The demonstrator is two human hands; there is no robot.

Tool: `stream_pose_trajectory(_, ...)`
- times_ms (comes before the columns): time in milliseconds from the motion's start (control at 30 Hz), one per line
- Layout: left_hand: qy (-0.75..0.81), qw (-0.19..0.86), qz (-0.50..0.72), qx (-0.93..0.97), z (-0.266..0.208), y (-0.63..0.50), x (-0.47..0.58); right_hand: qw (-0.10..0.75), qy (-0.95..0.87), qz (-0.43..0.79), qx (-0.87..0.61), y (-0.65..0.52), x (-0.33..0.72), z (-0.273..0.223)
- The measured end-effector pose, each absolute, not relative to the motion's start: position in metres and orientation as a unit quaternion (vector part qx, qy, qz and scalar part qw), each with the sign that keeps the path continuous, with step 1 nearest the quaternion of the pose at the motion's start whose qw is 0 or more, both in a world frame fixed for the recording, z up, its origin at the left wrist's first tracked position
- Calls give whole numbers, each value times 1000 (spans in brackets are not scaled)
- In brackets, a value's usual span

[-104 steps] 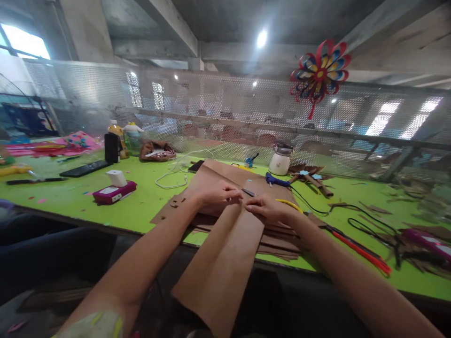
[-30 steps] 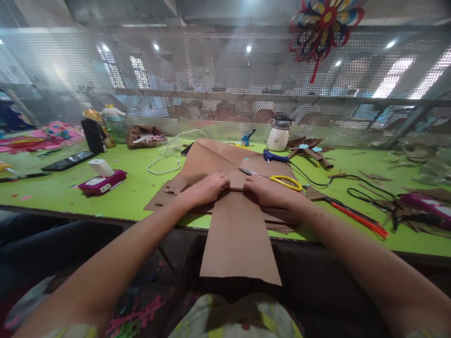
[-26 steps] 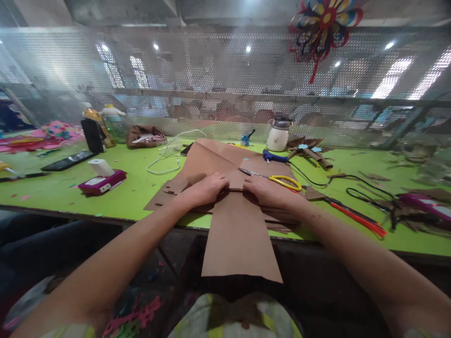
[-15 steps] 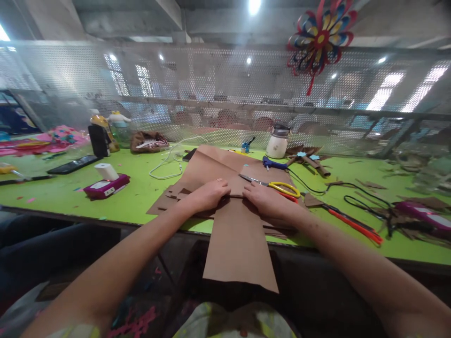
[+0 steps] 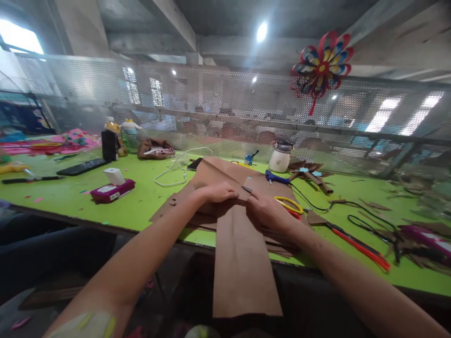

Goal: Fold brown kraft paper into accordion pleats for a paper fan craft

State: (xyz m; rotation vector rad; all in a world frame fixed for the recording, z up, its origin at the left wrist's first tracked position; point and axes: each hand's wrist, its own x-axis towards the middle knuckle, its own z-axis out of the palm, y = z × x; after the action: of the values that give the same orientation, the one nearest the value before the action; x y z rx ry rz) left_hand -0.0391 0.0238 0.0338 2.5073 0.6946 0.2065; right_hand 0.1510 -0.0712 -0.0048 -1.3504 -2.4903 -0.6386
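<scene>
Evidently we have the brown paper [image 5: 243, 267] pinched near its far edge, our left hand [image 5: 221, 192] and right hand [image 5: 266, 210] both closed on it. Our right hand partly hides yellow-handled scissors [image 5: 287, 199].

A ceiling lamp [image 5: 261, 32] just past twelve o'clock burns out to white inside a soft bluish halo, and a window [image 5: 21, 36] at ten o'clock is equally overexposed. The green tabletop [image 5: 70, 202] is evenly, moderately lit, while the space under it at six o'clock sinks into near-black. Haze and glare wash out the perforated metal screen [image 5: 211, 94]. Wide-angle distortion stretches both forearms [image 5: 155, 249], and detail smears toward three and nine o'clock.
</scene>
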Motion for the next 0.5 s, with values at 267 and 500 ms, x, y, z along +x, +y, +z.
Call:
stream_pose_trajectory(267, 255, 489, 130, 824, 16, 14, -49, 154, -845, -228, -459, -68, 151, -8)
stream_pose_trajectory(500, 266, 388, 129, 873, 21, 10, -46, 227, -831, -157, -482, -60, 153, -13)
